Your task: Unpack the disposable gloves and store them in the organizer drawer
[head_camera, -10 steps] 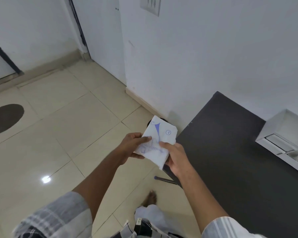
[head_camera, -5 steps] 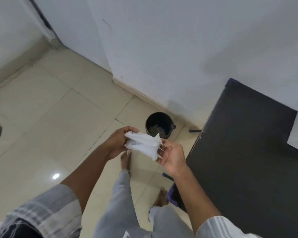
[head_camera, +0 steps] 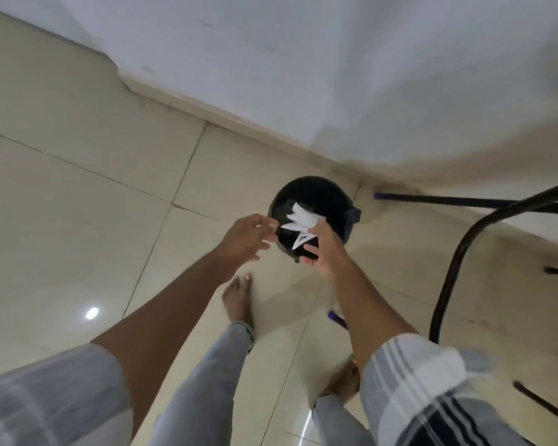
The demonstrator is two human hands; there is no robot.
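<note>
A crumpled white glove wrapper [head_camera: 299,219] hangs right over the mouth of a black round bin [head_camera: 342,201] on the floor. My right hand [head_camera: 324,249] pinches the wrapper's right side between thumb and fingers. My left hand [head_camera: 247,235] is just left of the wrapper with its fingers spread, fingertips close to the paper's left tip and gripping nothing. No gloves and no organizer drawer are in view.
The bin stands on beige floor tiles near the white wall's skirting [head_camera: 207,104]. Black metal table legs [head_camera: 455,268] with purple feet rise at the right. My bare feet [head_camera: 237,300] stand just in front of the bin.
The view has tipped down and moved in over the bin. Both hands have carried the crumpled wrapper over its mouth, and my left hand has let go of the paper.
</note>
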